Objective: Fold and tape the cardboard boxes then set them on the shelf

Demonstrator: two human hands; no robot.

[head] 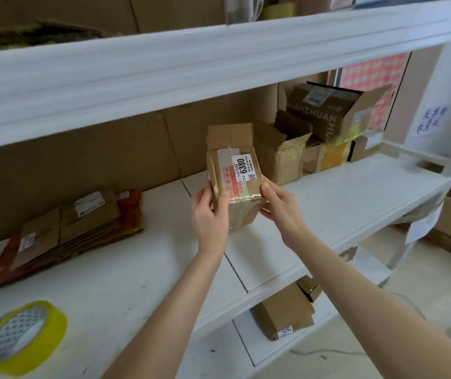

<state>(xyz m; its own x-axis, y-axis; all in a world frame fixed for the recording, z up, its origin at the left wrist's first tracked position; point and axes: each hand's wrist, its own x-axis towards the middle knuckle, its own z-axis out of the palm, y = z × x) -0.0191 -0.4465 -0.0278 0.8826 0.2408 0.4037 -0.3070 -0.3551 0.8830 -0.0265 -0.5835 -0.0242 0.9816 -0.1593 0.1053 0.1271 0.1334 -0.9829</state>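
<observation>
- The small cardboard box (233,173) sits near the middle of the view, over the white shelf board (342,192). I cannot tell whether its bottom edge rests on the board or hangs just above it.
- It is plain brown corrugated card, blocky in shape and tilted back. Glossy clear tape is wrapped round it and wrinkles at the near corner.
- On its upper face is a white label printed "6380", with a red-and-white strip beside it. One flap stands up unsealed at the far end, toward twelve o'clock.
- The left hand (209,214) grips the box at its seven o'clock corner, fingers curled round the side and thumb on the edge.
- The right hand (279,206) holds the four o'clock corner, thumb on top and fingers tucked beneath.
- At two o'clock from the box, torn open cartons (281,151) crowd together with ragged flaps. A dark brown carton with pale lettering (325,110) is perched on them at a slant.
- At nine o'clock lies a flat stack of collapsed boxes (68,231), brown card with some orange print and white labels.
- At eight o'clock, near the view's corner, a roll of yellow tape (24,337) lies flat, its pale printed core showing.
- Down at five o'clock, on the lower shelf, lies a closed brown box marked "4292" (284,313).
- The shelving is smooth white, scuffed with grey marks.
</observation>
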